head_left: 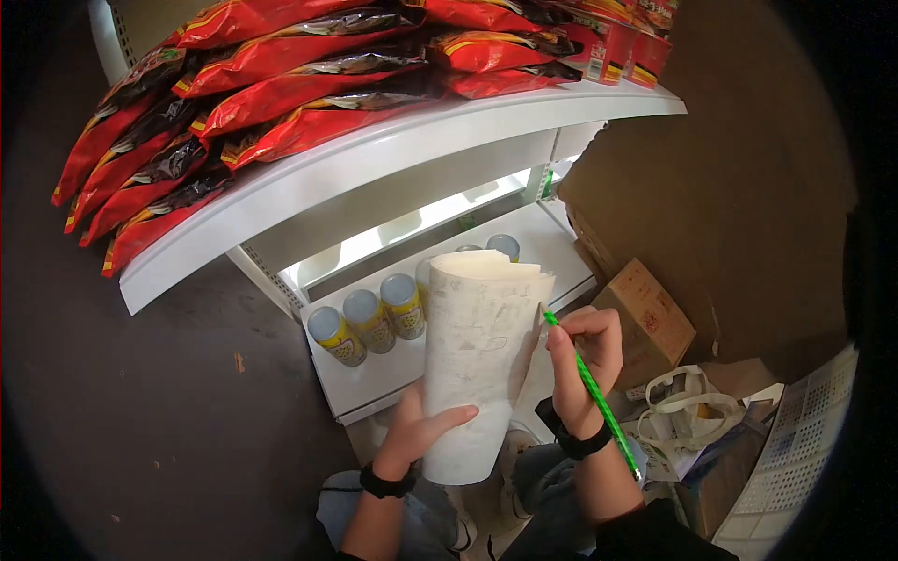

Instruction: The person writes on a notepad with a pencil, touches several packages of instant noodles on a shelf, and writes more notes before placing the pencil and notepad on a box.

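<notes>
My left hand [420, 432] is closed around the lower left side of a folded paper pad [482, 355], its thumb lying across the front. Grey pencil-like marks and small sketches cover the upper part of the page. In my right hand [585, 360] is a green pencil [599, 397], pinched between thumb and fingers. Its tip points up and left, right at the pad's right edge. Behind the pad, several yellow cans with grey tops [402, 306] stand in a row on the low white shelf [365, 402], partly hidden by the paper.
Red packets [318, 70] lie stacked on the upper white shelf [402, 140], with red cups [608, 51] at its right end. To my right are a cardboard box [645, 313], a white tote bag [687, 411] and a white perforated panel [795, 449].
</notes>
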Demonstrator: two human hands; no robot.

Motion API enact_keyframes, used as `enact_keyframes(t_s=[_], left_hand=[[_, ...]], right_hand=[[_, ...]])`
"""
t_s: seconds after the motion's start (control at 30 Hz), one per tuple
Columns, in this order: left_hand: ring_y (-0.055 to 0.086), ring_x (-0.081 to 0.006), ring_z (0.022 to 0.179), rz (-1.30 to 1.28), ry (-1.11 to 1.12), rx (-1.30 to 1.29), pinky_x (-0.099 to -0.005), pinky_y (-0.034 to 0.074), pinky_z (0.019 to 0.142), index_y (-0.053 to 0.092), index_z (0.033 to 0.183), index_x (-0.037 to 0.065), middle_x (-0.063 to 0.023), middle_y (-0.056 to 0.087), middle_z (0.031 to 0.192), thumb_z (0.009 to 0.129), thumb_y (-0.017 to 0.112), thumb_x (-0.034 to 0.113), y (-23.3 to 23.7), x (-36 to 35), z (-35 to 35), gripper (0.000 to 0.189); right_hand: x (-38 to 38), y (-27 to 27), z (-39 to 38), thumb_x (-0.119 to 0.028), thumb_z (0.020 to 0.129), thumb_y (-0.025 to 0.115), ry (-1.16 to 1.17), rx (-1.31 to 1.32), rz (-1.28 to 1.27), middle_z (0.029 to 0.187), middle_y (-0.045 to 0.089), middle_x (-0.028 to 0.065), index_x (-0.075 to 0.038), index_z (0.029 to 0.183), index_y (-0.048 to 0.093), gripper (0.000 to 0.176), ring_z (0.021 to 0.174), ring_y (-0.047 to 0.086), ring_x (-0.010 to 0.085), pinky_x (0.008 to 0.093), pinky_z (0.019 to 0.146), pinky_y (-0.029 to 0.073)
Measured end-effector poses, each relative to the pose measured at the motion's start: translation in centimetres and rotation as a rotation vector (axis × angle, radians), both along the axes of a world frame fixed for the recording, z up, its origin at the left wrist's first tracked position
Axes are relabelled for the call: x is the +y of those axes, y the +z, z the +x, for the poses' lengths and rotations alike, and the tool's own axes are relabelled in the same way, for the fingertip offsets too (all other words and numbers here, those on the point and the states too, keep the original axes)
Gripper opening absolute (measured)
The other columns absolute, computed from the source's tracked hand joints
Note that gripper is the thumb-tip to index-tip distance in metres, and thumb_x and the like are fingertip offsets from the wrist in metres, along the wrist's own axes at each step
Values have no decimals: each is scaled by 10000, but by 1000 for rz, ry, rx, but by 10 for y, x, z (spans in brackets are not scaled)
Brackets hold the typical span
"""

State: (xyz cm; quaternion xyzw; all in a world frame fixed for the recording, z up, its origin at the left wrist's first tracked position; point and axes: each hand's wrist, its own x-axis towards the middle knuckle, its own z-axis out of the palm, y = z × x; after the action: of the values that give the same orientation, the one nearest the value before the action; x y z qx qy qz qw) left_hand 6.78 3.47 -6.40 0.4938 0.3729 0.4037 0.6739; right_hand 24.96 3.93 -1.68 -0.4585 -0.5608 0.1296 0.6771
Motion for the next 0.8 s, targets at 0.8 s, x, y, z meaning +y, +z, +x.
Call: enact_keyframes(t_s=[0.8], left_hand=[[547,-181,930,-3,-37,15,-293,412,827,489,1102,-26,-123,574,1034,687,666,125,3,-1,1,475]], right_hand=[[4,1,3,-31,744,584,-22,89,-96,663,519,37,-21,741,458,126,596,431,87,227,558,364]])
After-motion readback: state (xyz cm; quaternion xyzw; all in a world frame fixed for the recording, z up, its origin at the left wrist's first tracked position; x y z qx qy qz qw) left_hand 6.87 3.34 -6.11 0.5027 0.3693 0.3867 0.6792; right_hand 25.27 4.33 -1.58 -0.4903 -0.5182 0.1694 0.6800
